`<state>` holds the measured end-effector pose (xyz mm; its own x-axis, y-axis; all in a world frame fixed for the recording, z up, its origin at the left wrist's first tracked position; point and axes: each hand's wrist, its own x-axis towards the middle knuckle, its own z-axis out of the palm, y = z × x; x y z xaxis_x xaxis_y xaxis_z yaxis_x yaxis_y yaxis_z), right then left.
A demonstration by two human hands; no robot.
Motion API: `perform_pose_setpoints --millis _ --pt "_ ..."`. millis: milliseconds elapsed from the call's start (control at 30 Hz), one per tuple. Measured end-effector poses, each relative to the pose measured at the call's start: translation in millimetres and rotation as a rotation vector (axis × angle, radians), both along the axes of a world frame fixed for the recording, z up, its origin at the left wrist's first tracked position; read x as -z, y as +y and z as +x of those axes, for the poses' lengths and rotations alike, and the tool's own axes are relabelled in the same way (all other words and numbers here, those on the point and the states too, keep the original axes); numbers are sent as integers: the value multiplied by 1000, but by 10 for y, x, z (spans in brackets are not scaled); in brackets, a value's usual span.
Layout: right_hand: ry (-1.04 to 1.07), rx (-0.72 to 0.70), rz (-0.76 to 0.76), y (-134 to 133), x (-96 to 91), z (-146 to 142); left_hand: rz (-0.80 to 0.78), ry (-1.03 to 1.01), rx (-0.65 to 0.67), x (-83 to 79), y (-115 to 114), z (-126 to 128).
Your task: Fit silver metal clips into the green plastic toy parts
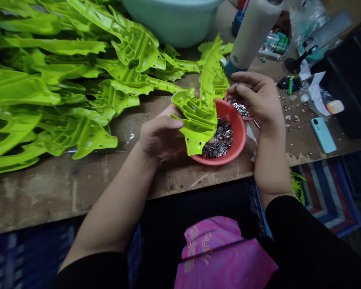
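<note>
Head view: left hand grips a lime-green moulded plastic part, long axis running away from the person, above a red bowl of metal bits. Right hand, just right of the part, pinches a small metal piece.

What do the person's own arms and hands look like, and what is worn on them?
The left hand and right hand are bare, without gloves. The arms wear plain black long sleeves, the left sleeve and right sleeve, ending partway along the forearms.
</note>
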<state>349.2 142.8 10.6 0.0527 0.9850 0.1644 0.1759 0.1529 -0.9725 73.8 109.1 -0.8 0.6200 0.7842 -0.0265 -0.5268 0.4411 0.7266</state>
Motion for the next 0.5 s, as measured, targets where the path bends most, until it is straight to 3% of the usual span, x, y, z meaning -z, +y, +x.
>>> perform_pose_setpoints --millis 233,500 --pt "10 -105 183 -199 -84 -214 -40 22 174 -5 -69 19" --pt "-452 -274 670 -364 -174 -458 -17 97 219 -109 -112 -17"
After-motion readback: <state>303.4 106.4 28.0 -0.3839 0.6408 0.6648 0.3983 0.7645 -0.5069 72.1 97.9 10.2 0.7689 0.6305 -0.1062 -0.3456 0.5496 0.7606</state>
